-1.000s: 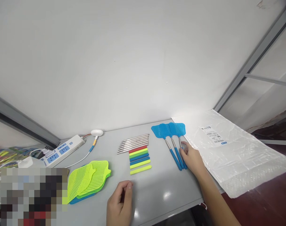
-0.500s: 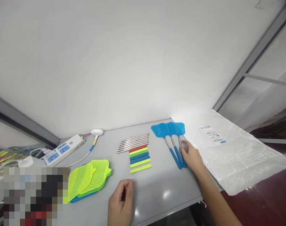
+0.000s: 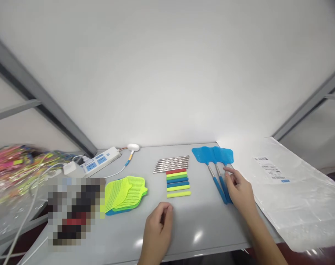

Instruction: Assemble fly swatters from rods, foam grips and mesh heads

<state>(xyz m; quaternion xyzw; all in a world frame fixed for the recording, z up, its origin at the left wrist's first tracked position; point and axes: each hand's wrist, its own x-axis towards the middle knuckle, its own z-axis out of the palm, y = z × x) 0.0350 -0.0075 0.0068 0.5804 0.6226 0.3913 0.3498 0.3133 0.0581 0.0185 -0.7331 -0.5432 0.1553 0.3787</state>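
My right hand (image 3: pixel 240 189) is curled at the rightmost of several blue fly swatters (image 3: pixel 202 154), its thumb and index finger at the metal shaft just below the head. Much of that swatter's shaft and handle is hidden behind the hand. The swatters lie side by side, heads toward the wall. My left hand (image 3: pixel 157 228) is loosely closed above the table's front part, with nothing visible in it. Ahead of it lie coloured handle tubes (image 3: pixel 178 180) in red, yellow, green and blue. Behind these is a row of metal rods (image 3: pixel 171 163).
Yellow-green mesh swatter heads (image 3: pixel 131 191), with blue beneath, are stacked at left. A power strip (image 3: pixel 101 161) and a white device (image 3: pixel 133 147) stand behind. A white plastic mailer (image 3: pixel 272 195) covers the right side. Bagged colourful items (image 3: pixel 21 165) lie far left.
My view has turned left, shifting the scene rightward. The rightmost swatter's head has tilted slightly to the right, with my right hand still at its shaft. My left hand stays closed.
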